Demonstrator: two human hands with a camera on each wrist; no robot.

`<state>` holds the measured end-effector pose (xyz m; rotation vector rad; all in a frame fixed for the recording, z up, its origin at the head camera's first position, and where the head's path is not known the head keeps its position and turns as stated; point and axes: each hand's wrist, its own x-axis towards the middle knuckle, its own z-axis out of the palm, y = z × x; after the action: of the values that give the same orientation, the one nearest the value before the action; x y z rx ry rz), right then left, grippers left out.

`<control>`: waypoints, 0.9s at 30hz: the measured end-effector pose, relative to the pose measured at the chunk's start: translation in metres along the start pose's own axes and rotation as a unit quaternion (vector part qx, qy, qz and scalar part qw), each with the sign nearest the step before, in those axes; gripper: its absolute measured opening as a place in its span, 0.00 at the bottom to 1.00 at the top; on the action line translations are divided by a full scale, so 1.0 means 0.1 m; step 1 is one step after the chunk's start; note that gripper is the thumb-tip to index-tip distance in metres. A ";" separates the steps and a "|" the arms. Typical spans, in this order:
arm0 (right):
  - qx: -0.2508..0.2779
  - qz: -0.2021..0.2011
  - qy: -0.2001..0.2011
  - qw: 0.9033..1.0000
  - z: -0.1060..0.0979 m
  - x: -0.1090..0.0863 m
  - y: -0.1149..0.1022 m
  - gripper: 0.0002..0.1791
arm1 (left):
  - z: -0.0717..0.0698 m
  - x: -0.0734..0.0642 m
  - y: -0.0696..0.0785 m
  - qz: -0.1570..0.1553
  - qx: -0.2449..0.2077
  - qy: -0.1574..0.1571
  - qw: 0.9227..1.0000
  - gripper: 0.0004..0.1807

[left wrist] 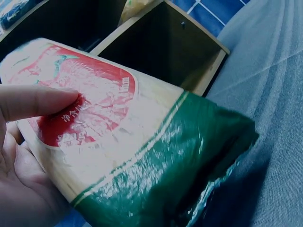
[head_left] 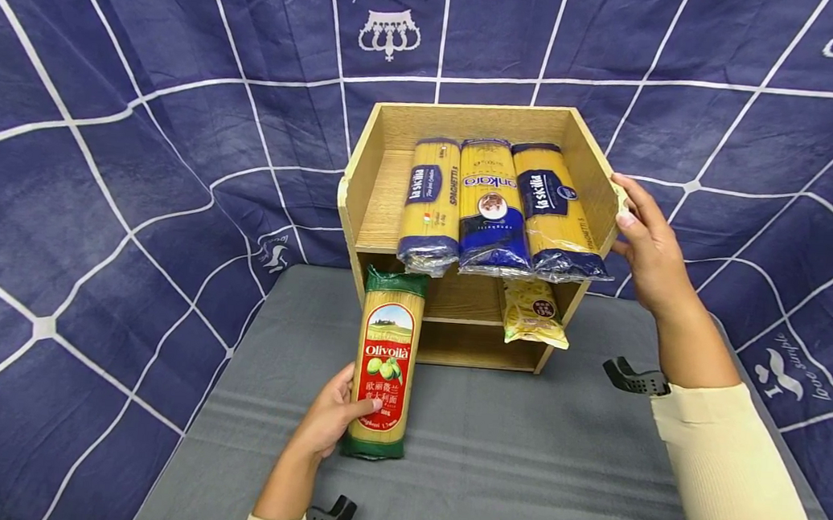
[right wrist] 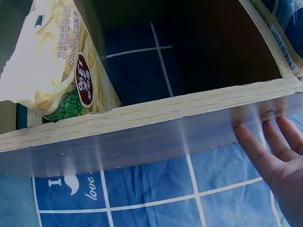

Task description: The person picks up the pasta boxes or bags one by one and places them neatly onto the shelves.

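My left hand [head_left: 329, 415] grips a pack of Olivoilà spaghetti [head_left: 389, 347] with green ends and a red label, thumb across its front. The pack stands nearly upright before the left part of a wooden shelf [head_left: 360, 183], its top overlapping the middle opening in the head view. In the left wrist view the thumb [left wrist: 52, 99] presses the red label [left wrist: 109, 94]. My right hand [head_left: 649, 248] holds the shelf's right side panel near its upper front edge, thumb at the edge. Its fingers [right wrist: 255, 146] lie against the outer face in the right wrist view.
On the upper shelf lie three spaghetti packs: a La Sicilia pack [head_left: 431, 201], an Ankara pack [head_left: 493, 205] and another La Sicilia pack [head_left: 558, 205]. A yellow pasta bag [head_left: 534, 312] sticks out of the middle level at right. Grey cloth [head_left: 490, 458] lies underneath; blue checked fabric [head_left: 174, 195] hangs around.
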<state>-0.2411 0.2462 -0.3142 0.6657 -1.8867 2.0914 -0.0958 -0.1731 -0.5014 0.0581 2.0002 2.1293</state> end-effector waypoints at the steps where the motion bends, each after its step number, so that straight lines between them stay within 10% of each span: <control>1: 0.000 -0.001 0.000 1.000 0.00 0.00 0.00 0.26 | 0.01 0.01 0.01 -0.002 -0.001 -0.001 1.000 0.36; 27: -0.001 0.007 0.001 1.000 -0.01 0.01 0.00 0.26 | 0.11 0.12 0.23 0.022 -0.091 -0.053 0.994 0.37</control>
<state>-0.2420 0.2469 -0.3137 0.6522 -1.8986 2.0979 -0.1082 -0.1607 -0.4796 0.1833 1.7537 2.2749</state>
